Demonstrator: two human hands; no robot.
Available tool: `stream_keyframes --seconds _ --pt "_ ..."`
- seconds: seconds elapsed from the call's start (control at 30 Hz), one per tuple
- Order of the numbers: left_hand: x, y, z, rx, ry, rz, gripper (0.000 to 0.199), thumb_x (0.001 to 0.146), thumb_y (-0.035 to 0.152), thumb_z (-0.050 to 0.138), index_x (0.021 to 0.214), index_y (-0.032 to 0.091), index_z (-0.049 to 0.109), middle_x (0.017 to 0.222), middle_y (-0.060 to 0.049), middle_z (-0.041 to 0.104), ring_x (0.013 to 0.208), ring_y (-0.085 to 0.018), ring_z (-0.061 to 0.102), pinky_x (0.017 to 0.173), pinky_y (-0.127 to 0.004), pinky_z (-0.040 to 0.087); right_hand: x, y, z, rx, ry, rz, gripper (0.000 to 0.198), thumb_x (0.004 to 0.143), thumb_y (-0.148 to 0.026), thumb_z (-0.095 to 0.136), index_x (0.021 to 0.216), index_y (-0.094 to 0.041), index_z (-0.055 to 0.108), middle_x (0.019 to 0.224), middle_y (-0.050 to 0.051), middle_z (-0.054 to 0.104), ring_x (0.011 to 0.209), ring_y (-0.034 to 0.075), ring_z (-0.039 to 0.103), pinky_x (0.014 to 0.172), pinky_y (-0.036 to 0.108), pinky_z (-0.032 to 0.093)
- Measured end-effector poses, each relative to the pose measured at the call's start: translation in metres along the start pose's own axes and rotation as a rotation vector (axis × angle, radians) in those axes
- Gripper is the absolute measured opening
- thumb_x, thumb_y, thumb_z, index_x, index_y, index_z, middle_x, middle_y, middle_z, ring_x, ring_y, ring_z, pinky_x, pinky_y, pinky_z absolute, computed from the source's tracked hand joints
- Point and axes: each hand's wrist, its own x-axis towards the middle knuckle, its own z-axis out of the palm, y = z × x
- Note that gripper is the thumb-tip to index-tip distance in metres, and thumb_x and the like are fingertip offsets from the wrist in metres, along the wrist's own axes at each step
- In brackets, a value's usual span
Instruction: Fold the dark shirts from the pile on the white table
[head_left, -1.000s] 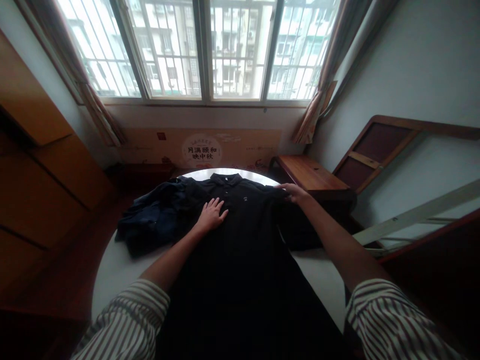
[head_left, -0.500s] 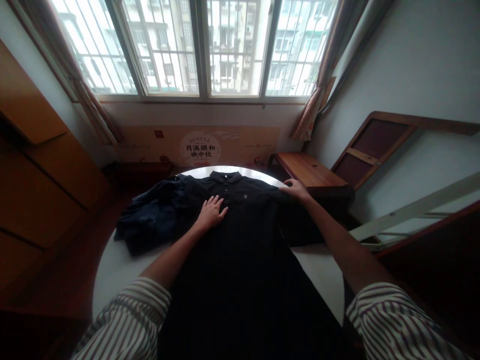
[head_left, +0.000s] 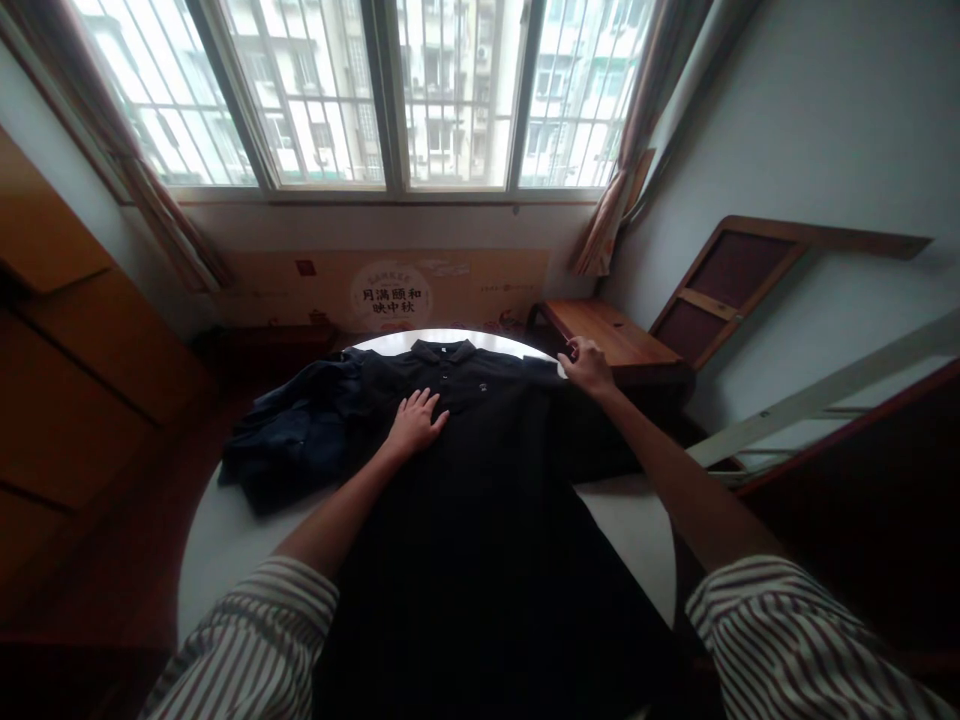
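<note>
Since the earlier frame, the person's right hand (head_left: pixel 590 367) had risen slightly and shifted outward, away from the garment's shoulder, while the left hand (head_left: pixel 416 422) had stayed flat on its chest. That garment was a black cloth polo shirt (head_left: pixel 487 480), lying face up across a white round table (head_left: pixel 232 560), its folded collar (head_left: pixel 444 350) at the far edge and its body spreading toward the viewer. A small pale mark (head_left: pixel 483 387) showed on the chest.

The left hand had its fingers a little apart, pressing without gripping. The right hand's fingers were bent near the sleeve (head_left: pixel 592 440), with a narrow space by the thumb; whether they pinched any cloth could not be told. A crumpled heap of dark navy clothing (head_left: pixel 292 440) lay against the shirt's left side.

The shirt looked soft, light and limp, likely to crease rather than slide; the shoulder seams and sleeve ends seemed the best holds.
</note>
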Motion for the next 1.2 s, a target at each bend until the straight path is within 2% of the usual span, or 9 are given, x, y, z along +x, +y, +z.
stream_keyframes --seconds 0.07,0.13,0.27,0.4,0.6,0.83,1.0,1.13,1.2 --pt "0.0 0.0 0.0 0.001 -0.001 -0.001 0.063 0.098 0.054 0.035 0.147 0.015 0.046 0.157 -0.012 0.036 0.145 -0.03 0.03 0.118 -0.049 0.025 -0.038 0.006 -0.018 -0.044 -0.055 -0.055 0.018 0.085 -0.03 0.057 0.085 -0.016 0.067 0.08 0.011 0.068 0.079 0.026 0.065 0.074 0.034 0.046" --pt "0.0 0.0 0.0 0.003 -0.003 0.001 0.063 0.098 0.054 0.035 0.147 0.015 0.046 0.156 -0.012 0.036 0.145 -0.03 0.031 0.118 -0.049 0.025 -0.086 0.012 -0.034 -0.113 -0.205 -0.15 0.03 0.09 -0.038 0.052 0.07 -0.019 0.064 0.069 0.008 0.066 0.067 0.023 0.064 0.066 0.031 0.042" --pt "0.001 -0.001 -0.001 0.0 -0.018 -0.001 0.064 0.098 0.055 0.035 0.147 0.015 0.045 0.157 -0.013 0.036 0.145 -0.03 0.03 0.118 -0.049 0.024 -0.185 0.019 -0.05 -0.127 -0.5 -0.166 0.044 0.093 -0.051 0.048 0.064 -0.02 0.061 0.061 0.005 0.065 0.058 0.019 0.062 0.056 0.028 0.036" --pt "0.001 -0.002 -0.003 -0.009 -0.026 -0.002 0.063 0.098 0.055 0.036 0.147 0.017 0.045 0.157 -0.012 0.036 0.146 -0.03 0.029 0.119 -0.047 0.023 -0.244 0.015 -0.048 -0.202 -0.448 -0.123 0.039 0.095 -0.054 0.047 0.075 -0.021 0.058 0.067 0.005 0.065 0.062 0.02 0.063 0.057 0.028 0.036" --pt "0.0 -0.003 -0.004 -0.028 -0.02 -0.017 0.061 0.097 0.053 0.04 0.145 0.017 0.047 0.156 -0.012 0.038 0.145 -0.03 0.031 0.118 -0.046 0.024 -0.268 0.018 -0.058 -0.28 -0.428 -0.169 0.024 0.097 -0.025 0.04 0.075 -0.023 0.05 0.075 0.007 0.066 0.072 0.022 0.065 0.063 0.029 0.038" --pt "-0.005 0.004 -0.02 -0.039 0.057 0.021 0.043 0.098 0.036 0.042 0.129 0.014 0.061 0.136 -0.014 0.057 0.129 -0.027 0.049 0.11 -0.036 0.036 -0.275 0.024 -0.079 -0.38 -0.422 -0.06 0.026 0.097 -0.034 0.046 0.072 -0.024 0.049 0.07 0.006 0.064 0.064 0.024 0.064 0.054 0.03 0.032" --pt "-0.013 -0.022 -0.056 0.143 0.196 -0.117 0.033 0.093 0.03 0.05 0.119 0.013 0.063 0.126 -0.018 0.058 0.123 -0.036 0.047 0.103 -0.047 0.04 -0.288 0.005 -0.077 -0.223 -0.3 -0.355 0.021 0.099 -0.032 0.045 0.083 -0.022 0.056 0.084 0.008 0.061 0.076 0.024 0.061 0.066 0.034 0.044" --pt "-0.019 -0.051 -0.081 0.242 0.113 -0.354 0.05 0.086 0.043 0.062 0.122 0.009 0.058 0.132 -0.024 0.052 0.124 -0.042 0.043 0.098 -0.05 0.044 -0.301 -0.032 -0.073 0.038 -0.551 -0.673 0.015 0.098 -0.025 0.05 0.09 -0.02 0.061 0.096 0.008 0.062 0.086 0.022 0.06 0.076 0.034 0.048" --pt "-0.021 -0.058 -0.085 0.22 0.036 -0.342 0.059 0.085 0.046 0.064 0.131 0.01 0.053 0.136 -0.024 0.049 0.126 -0.041 0.043 0.098 -0.048 0.045 -0.301 -0.056 -0.069 0.081 -0.689 -0.8 0.015 0.096 -0.029 0.056 0.086 -0.019 0.062 0.094 0.007 0.062 0.085 0.02 0.059 0.075 0.033 0.048"
